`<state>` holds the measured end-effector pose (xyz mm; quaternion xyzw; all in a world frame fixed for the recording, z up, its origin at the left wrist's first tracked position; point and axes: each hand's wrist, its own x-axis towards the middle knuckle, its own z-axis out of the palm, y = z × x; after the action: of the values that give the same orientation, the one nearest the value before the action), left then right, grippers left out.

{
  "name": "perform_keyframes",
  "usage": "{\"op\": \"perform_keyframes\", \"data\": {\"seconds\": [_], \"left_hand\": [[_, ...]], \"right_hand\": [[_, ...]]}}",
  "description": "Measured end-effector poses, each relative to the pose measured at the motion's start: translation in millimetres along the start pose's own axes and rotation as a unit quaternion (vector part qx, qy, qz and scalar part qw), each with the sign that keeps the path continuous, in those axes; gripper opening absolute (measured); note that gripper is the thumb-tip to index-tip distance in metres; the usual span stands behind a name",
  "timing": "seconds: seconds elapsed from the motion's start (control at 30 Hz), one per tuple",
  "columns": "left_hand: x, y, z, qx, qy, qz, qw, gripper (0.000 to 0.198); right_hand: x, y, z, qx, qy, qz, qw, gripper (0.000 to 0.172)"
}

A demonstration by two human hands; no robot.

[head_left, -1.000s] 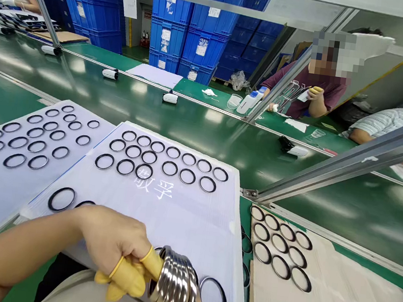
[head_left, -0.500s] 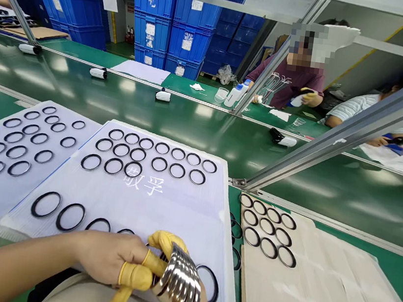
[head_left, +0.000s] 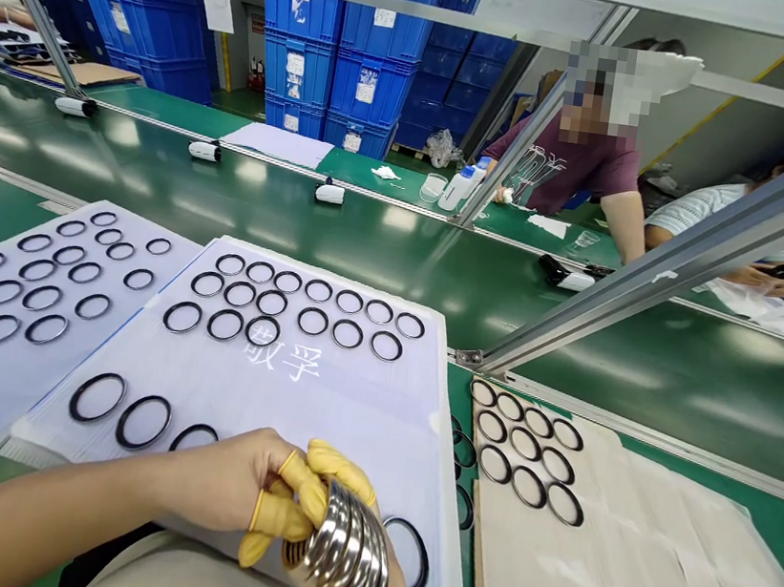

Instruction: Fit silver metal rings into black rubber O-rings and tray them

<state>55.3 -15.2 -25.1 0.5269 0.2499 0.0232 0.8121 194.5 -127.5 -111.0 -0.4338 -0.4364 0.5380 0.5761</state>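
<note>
ring stack (head_left: 347,557): bunch of shiny silver metal rings, look about the same width, exact count's hard to make out
shine: super polished outsides, bright glare streak on each band
line-up: side by side like a chunky coil, dark lines between bands
pose: on its side and tilted, left end partly covered
spot: hand-held, down low
</note>
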Motion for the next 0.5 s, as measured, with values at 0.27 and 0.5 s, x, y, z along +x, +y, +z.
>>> {"op": "perform_keyframes", "data": {"seconds": [0.27, 0.5], "left_hand": [[-7.8, 7.9, -8.2, 0.137, 0.072, 0.113, 0.981, 0.024], [-11.4, 16.0, -9.4, 0.315, 0.044, 0.209, 0.925, 0.019]], "right_hand": [[15.6, -32.7, -11.5, -0.112, -0.097, -0.169, 0.974, 0.032], [9.3, -43.3, 5.1, 0.141, -0.173, 0.062, 0.973, 0.046]]}}
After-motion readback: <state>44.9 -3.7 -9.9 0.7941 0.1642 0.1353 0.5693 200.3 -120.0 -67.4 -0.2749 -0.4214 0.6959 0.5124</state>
